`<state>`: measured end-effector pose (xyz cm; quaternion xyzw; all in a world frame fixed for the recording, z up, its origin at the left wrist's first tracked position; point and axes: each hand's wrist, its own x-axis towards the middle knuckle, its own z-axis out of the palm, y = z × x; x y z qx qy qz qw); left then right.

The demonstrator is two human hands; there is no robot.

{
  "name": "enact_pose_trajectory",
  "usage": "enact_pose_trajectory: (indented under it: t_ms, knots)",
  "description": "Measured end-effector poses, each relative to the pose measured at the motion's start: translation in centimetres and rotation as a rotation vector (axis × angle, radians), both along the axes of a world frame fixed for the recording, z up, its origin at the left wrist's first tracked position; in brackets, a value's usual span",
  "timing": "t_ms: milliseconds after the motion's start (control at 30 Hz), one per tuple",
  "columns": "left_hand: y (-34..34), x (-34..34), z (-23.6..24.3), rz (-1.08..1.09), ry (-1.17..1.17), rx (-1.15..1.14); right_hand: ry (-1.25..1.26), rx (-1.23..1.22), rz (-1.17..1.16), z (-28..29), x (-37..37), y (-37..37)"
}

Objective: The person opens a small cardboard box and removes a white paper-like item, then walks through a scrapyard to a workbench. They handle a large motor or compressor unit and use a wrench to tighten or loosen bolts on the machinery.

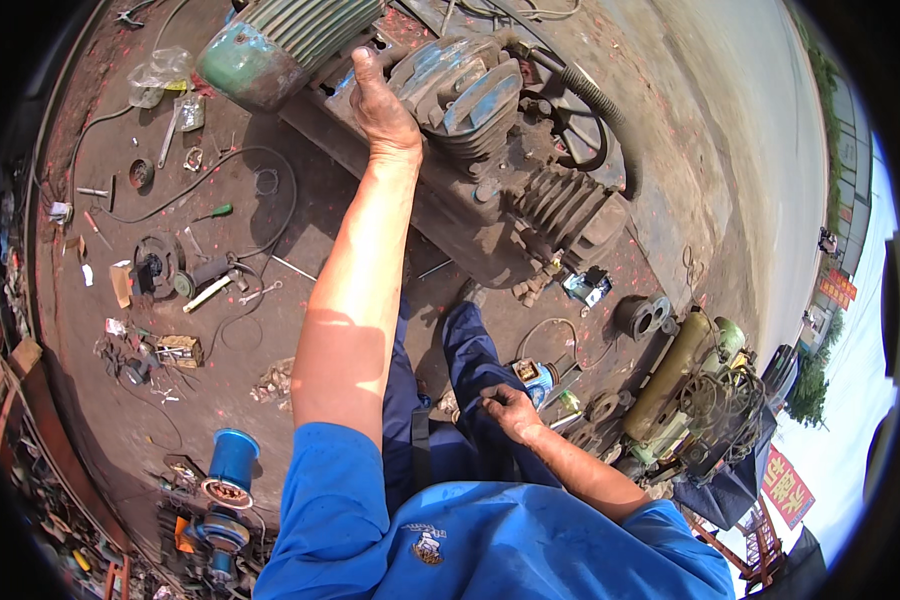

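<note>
While the left hand [385, 115], spread and grip unclear, hangs over one grimy, finned metal compressor [482, 108], the right hand [511, 410] half-curls, contents hidden; one ribbed motor [305, 38] sits alongside.

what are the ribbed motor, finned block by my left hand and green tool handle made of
Ribbed motor: probably cast metal, its green-blue paint worn to brownish patches.
Finned block: likely cast metal too, from its thick, grimy fins with blue paint remnants.
Green tool handle: perhaps plastic, given its even, bright colour.
</note>
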<state>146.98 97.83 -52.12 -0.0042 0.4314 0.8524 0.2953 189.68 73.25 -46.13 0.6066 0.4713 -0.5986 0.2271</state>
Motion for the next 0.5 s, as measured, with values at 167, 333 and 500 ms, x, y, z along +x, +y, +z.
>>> enact_pose_trajectory:
  t_ms: [167,333,500]
  knots:
    - [0.0,0.6,0.4,-0.022,0.007,0.006,-0.033,-0.019,0.005,0.6,-0.1,0.8]
    - [0.7,-0.1,0.8,0.036,0.233,-0.133,-0.04,0.006,0.05,1.0,-0.3,1.8]
    - [0.9,0.0,-0.1,-0.037,0.231,-0.087,0.0,-0.014,-0.015,0.0,0.6,1.5]
